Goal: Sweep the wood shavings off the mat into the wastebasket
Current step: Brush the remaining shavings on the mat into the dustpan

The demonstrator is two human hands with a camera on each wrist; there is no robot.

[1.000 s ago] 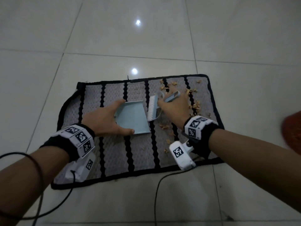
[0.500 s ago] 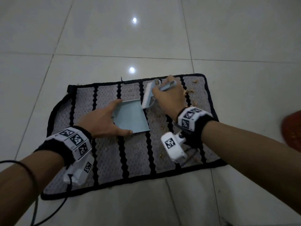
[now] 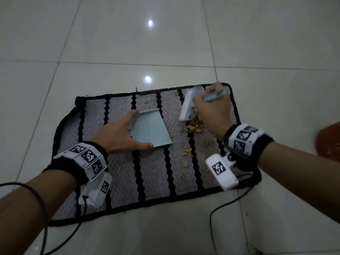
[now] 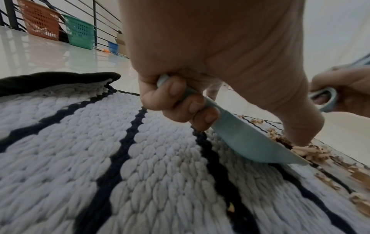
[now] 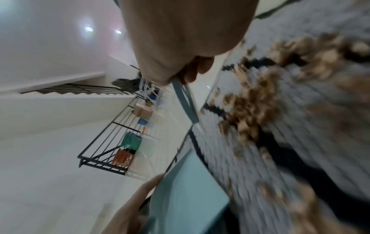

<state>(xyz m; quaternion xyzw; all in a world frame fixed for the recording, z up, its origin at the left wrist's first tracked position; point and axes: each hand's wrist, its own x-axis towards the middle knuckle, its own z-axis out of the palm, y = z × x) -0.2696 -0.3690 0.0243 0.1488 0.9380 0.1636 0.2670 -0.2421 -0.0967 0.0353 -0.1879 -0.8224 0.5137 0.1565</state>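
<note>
Shavings (image 3: 193, 127) piled on mat (image 3: 150, 173), just right of dustpan (image 3: 150, 128); more trail toward mat's near edge. Your left hand (image 3: 114, 137) grips dustpan, your right hand (image 3: 211, 113) clasps brush (image 3: 187, 105). Bare tiles (image 3: 165, 43) surround mat.

The shiny white tile floor (image 3: 184, 43) holds a grey mat (image 3: 152, 173) with black stripes. A black cable (image 3: 220, 208) lies on the floor too.
</note>
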